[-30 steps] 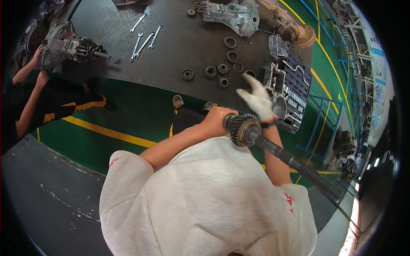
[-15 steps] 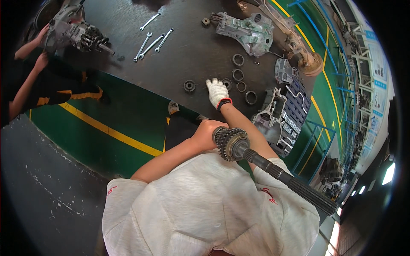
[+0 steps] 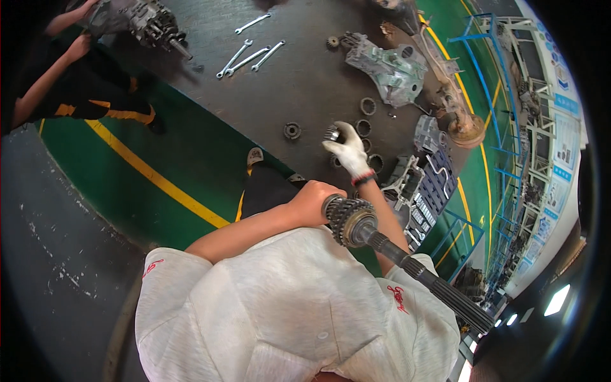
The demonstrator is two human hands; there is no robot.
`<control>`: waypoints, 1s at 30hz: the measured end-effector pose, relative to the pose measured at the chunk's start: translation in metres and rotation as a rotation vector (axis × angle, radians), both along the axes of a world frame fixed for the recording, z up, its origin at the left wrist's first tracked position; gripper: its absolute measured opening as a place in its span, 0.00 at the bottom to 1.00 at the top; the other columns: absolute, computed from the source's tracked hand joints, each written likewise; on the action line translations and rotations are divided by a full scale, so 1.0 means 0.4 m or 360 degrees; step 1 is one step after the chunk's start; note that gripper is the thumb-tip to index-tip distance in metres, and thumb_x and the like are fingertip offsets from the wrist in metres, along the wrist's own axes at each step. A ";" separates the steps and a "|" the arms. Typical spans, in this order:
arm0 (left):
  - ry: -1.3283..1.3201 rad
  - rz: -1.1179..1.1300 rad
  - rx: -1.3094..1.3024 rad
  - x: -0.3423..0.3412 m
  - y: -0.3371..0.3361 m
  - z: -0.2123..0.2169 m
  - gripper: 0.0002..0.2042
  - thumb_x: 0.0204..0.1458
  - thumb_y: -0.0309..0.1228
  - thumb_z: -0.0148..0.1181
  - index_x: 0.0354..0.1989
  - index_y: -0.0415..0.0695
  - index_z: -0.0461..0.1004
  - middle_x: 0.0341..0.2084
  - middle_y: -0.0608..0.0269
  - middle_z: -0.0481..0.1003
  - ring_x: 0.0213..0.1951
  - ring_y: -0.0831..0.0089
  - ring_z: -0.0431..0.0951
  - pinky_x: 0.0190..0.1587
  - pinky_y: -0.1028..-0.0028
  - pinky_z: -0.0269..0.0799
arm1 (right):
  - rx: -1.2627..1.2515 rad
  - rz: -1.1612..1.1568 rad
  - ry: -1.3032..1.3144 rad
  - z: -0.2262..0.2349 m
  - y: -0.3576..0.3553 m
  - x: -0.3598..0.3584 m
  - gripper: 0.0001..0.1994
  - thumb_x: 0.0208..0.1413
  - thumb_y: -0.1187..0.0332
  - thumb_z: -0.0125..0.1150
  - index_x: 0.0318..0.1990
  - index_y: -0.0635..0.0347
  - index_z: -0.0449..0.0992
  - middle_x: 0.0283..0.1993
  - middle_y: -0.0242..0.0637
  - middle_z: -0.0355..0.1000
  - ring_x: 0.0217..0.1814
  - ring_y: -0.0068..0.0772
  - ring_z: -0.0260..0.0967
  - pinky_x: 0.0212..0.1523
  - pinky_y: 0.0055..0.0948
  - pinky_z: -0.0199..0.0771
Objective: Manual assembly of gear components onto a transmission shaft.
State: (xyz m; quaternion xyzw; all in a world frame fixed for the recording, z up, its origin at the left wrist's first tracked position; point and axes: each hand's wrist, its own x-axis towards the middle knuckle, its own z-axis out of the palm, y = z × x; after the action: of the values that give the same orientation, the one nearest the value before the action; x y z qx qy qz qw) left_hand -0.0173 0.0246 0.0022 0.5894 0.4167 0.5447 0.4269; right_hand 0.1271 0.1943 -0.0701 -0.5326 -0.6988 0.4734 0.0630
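My bare left hand (image 3: 318, 200) is closed round the end of a gear shaft (image 3: 354, 223). The shaft slants across my chest to the lower right, with toothed gears near my hand and a long splined end. Over the table, my right hand (image 3: 349, 149), in a white glove, pinches a small toothed gear (image 3: 331, 132) between thumb and fingers. To its left lies another round gear (image 3: 292, 131), flat on the table. Several metal rings, among them a dark ring (image 3: 368, 106), lie beside and partly behind the glove.
Several wrenches (image 3: 248, 58) lie on the dark table (image 3: 254, 105). Farther right are a gearbox housing (image 3: 389, 70) and a dark tool tray (image 3: 433, 184) near the table's right edge. At upper left, a co-worker's hands (image 3: 77, 46) touch a gear assembly (image 3: 156, 24).
My right hand has lifted off the table and now holds a small gear. The left hand still grips the shaft. The view has shifted, so the table things appear lower and farther right.
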 end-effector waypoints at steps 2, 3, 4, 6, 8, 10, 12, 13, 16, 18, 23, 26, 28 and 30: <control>-0.0060 -0.0008 -0.0022 -0.022 0.003 0.026 0.10 0.40 0.29 0.75 0.29 0.42 0.79 0.25 0.52 0.80 0.30 0.49 0.83 0.34 0.60 0.79 | -0.0401 -0.0373 0.0658 0.161 -0.036 0.061 0.38 0.52 0.66 0.72 0.72 0.64 0.68 0.66 0.48 0.75 0.67 0.47 0.76 0.65 0.40 0.79; -0.0101 -0.0014 -0.0071 -0.028 -0.003 0.039 0.10 0.39 0.29 0.75 0.29 0.44 0.79 0.25 0.53 0.81 0.31 0.49 0.83 0.36 0.59 0.79 | -0.0547 -0.0530 0.1033 0.230 -0.059 0.113 0.39 0.52 0.67 0.71 0.73 0.66 0.66 0.66 0.49 0.75 0.68 0.47 0.76 0.66 0.41 0.79; -0.0084 -0.0031 -0.0110 -0.030 -0.009 0.044 0.10 0.39 0.29 0.75 0.29 0.44 0.79 0.26 0.52 0.81 0.31 0.49 0.83 0.36 0.60 0.80 | -0.0562 -0.0514 0.1204 0.324 -0.076 0.151 0.41 0.52 0.68 0.69 0.75 0.66 0.63 0.68 0.51 0.73 0.68 0.49 0.75 0.69 0.45 0.79; 0.0018 -0.0065 -0.0123 -0.033 -0.018 0.036 0.11 0.39 0.30 0.76 0.29 0.43 0.80 0.26 0.51 0.81 0.32 0.49 0.84 0.37 0.61 0.80 | -0.0118 -0.0573 0.1373 0.532 -0.145 0.175 0.37 0.54 0.67 0.66 0.74 0.64 0.66 0.65 0.52 0.75 0.63 0.46 0.78 0.60 0.41 0.83; 0.0066 -0.0076 -0.0069 -0.019 -0.017 0.035 0.11 0.40 0.30 0.76 0.31 0.42 0.81 0.28 0.50 0.82 0.33 0.48 0.85 0.38 0.61 0.81 | 0.0409 -0.0622 0.1352 0.679 -0.166 0.250 0.34 0.56 0.62 0.70 0.70 0.64 0.69 0.63 0.53 0.76 0.61 0.50 0.79 0.59 0.45 0.84; 0.0007 -0.0154 -0.0009 0.000 -0.001 0.050 0.11 0.40 0.29 0.76 0.32 0.41 0.83 0.29 0.49 0.83 0.34 0.47 0.85 0.39 0.61 0.81 | 0.0889 -0.0752 0.1320 0.861 -0.225 0.283 0.26 0.55 0.65 0.69 0.61 0.66 0.76 0.53 0.51 0.81 0.54 0.47 0.82 0.55 0.40 0.85; 0.0021 -0.0090 0.0002 0.003 -0.020 0.046 0.12 0.42 0.26 0.75 0.37 0.40 0.85 0.32 0.46 0.84 0.37 0.46 0.86 0.42 0.61 0.82 | 0.1275 -0.0724 0.0922 1.037 -0.277 0.241 0.21 0.56 0.61 0.71 0.51 0.67 0.79 0.44 0.47 0.82 0.45 0.45 0.83 0.49 0.37 0.86; -0.0015 -0.0134 -0.0071 -0.010 -0.029 0.056 0.14 0.43 0.24 0.75 0.41 0.38 0.86 0.36 0.44 0.85 0.39 0.45 0.87 0.45 0.62 0.83 | 0.1408 -0.0632 0.0579 1.103 -0.302 0.217 0.18 0.57 0.61 0.69 0.46 0.68 0.81 0.39 0.45 0.82 0.41 0.43 0.82 0.47 0.36 0.86; -0.0025 -0.0248 -0.0058 0.002 -0.004 0.085 0.16 0.44 0.24 0.75 0.43 0.38 0.86 0.37 0.45 0.86 0.41 0.46 0.87 0.45 0.62 0.83 | 0.2124 -0.0590 0.0373 1.131 -0.360 0.173 0.14 0.59 0.65 0.65 0.43 0.69 0.81 0.44 0.52 0.81 0.41 0.43 0.81 0.41 0.34 0.84; -0.0022 -0.0253 -0.0060 0.022 -0.001 0.071 0.15 0.44 0.24 0.76 0.43 0.38 0.86 0.37 0.45 0.86 0.40 0.46 0.87 0.44 0.62 0.83 | 0.1884 0.0026 0.0247 1.174 -0.375 0.261 0.29 0.44 0.60 0.80 0.52 0.69 0.78 0.48 0.60 0.79 0.43 0.49 0.80 0.40 0.38 0.83; -0.0133 -0.0284 -0.0047 0.051 -0.008 0.044 0.12 0.44 0.24 0.76 0.39 0.39 0.85 0.33 0.45 0.85 0.37 0.46 0.86 0.41 0.62 0.82 | 0.1724 0.0613 0.0133 1.224 -0.361 0.253 0.46 0.27 0.54 0.90 0.57 0.70 0.77 0.48 0.66 0.77 0.45 0.56 0.80 0.40 0.48 0.82; -0.0124 -0.0258 -0.0094 0.050 -0.013 0.043 0.10 0.45 0.23 0.75 0.37 0.38 0.84 0.32 0.46 0.85 0.36 0.46 0.86 0.40 0.61 0.81 | 0.1832 0.0667 -0.0052 1.248 -0.364 0.212 0.13 0.64 0.70 0.63 0.52 0.65 0.79 0.50 0.61 0.79 0.49 0.55 0.81 0.45 0.43 0.88; -0.0121 -0.0251 -0.0141 0.047 -0.020 0.042 0.09 0.46 0.23 0.75 0.37 0.38 0.84 0.32 0.46 0.85 0.36 0.46 0.85 0.41 0.61 0.81 | 0.1814 0.0688 -0.0095 1.267 -0.367 0.186 0.17 0.66 0.66 0.64 0.57 0.68 0.79 0.50 0.60 0.80 0.50 0.52 0.81 0.48 0.42 0.87; -0.0121 -0.0244 -0.0153 0.049 -0.022 0.043 0.10 0.46 0.23 0.75 0.37 0.38 0.84 0.32 0.46 0.85 0.36 0.46 0.86 0.41 0.62 0.81 | 0.2045 0.0427 -0.0279 1.234 -0.387 0.148 0.21 0.66 0.65 0.65 0.58 0.75 0.78 0.51 0.58 0.81 0.51 0.47 0.82 0.51 0.39 0.86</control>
State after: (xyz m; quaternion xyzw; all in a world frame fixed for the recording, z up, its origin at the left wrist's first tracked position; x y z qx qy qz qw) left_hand 0.0021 0.0158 0.0192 0.5771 0.3797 0.5119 0.5107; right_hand 0.1862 0.0395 0.4234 -0.3341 -0.9050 -0.0788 0.2515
